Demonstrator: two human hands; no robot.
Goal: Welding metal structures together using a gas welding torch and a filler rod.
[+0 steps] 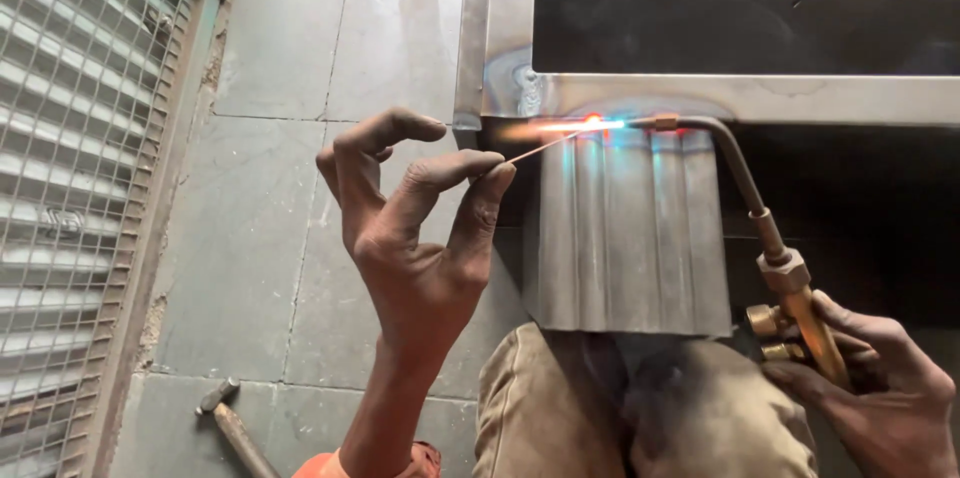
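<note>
Head view: the left hand pinches a thin filler rod between thumb and forefinger, its tip in the flame at the steel frame joint. The right hand grips the brass torch, above a ribbed metal sheet. A hammer lies on the stone floor.

My one head-worn view, looking steeply down and forward, close over both my hands, metal frame ahead, stone floor below
</note>
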